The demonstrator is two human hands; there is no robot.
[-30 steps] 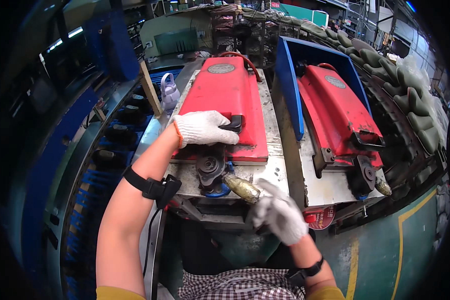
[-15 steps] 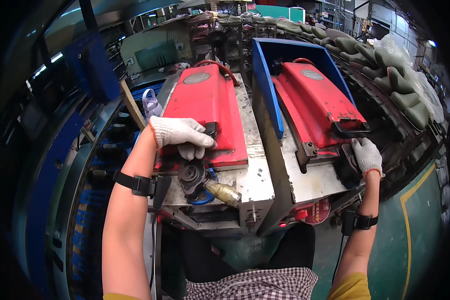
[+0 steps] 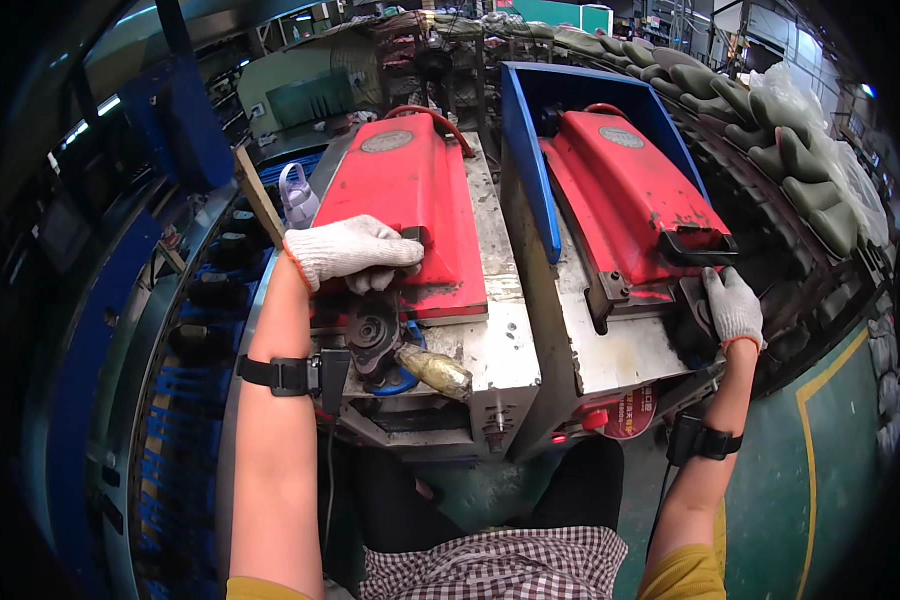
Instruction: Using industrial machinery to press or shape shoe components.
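This is a factory workshop. Red-covered machines point(image 3: 395, 185) stand at eleven and two o'clock, grey-green pieces point(image 3: 810, 196) heaped beyond at two, a yellow floor line point(image 3: 812, 450) at four.

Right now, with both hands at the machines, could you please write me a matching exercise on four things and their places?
1. Left hand
2. Right hand
3. Lilac bottle
4. Blue shield

A. Partly around the right red cover
B. At the front of the left red cover
C. Left of the left red cover
D. Near the right cover's black handle

Pairs: 1-B, 2-D, 3-C, 4-A
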